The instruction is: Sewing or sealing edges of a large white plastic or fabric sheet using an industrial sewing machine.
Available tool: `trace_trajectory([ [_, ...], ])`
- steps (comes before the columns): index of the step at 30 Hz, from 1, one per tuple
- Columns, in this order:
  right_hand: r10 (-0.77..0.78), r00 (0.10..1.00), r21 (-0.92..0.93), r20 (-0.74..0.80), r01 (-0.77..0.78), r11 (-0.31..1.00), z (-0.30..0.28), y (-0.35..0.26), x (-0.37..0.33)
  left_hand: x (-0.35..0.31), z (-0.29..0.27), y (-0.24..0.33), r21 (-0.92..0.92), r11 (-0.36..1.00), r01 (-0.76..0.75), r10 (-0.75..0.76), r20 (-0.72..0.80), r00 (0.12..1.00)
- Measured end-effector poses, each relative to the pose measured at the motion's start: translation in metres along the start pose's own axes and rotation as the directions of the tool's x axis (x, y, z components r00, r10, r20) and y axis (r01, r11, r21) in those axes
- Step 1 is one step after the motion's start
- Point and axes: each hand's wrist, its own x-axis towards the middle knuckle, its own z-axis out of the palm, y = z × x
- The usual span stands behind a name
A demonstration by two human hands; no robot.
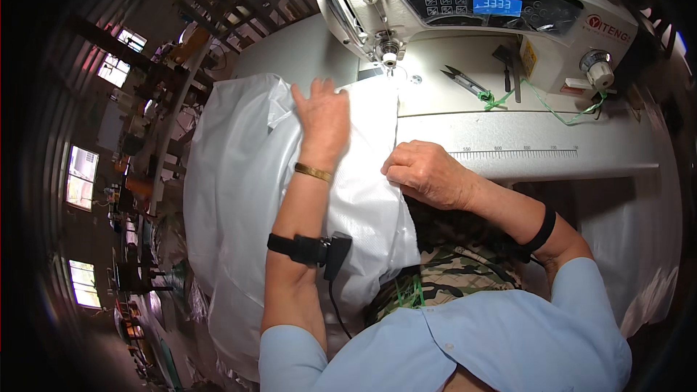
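Table: a big pale grey sewing table (508, 147) fills the middle. It has a ruler strip along its front edge.
Sewing machine: a white sewing machine (465, 7) stands at the top of the table. It has a dark panel with a small blue screen.
White sack cloth: a big sheet of white woven plastic cloth (239, 174) lies on the left part of the table. It hangs down over the front edge toward the person's lap. Its far edge sits just under the needle part of the machine.
Left hand: the left hand (323, 117) lies flat on top of the cloth with its fingers spread out, near the needle. It presses down and does not grip anything.
Right hand: the right hand (425, 172) is curled, with its fingers bent down on the right edge of the cloth. It seems to pinch that edge against the table.
Wrist bands: a black strap with a small box (312, 249) is on the left forearm. A thin gold bracelet (314, 172) is closer to the hand.
Snips: small thread snips (465, 82) lie on the table, right of the needle, tied to a green string (552, 110).
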Motion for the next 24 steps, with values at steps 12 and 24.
trace_trajectory([
  [12,-0.016,0.999,0.031,-0.035,0.017,0.999,0.001,0.001,0.005,0.016,-0.004,0.058,-0.604,0.778,0.171,-0.060,0.199,0.978],
  [24,0.042,0.999,0.178,-0.003,-0.041,0.983,-0.001,0.000,0.009,0.020,0.014,0.064,-0.559,0.805,0.198,-0.112,0.185,0.976],
])
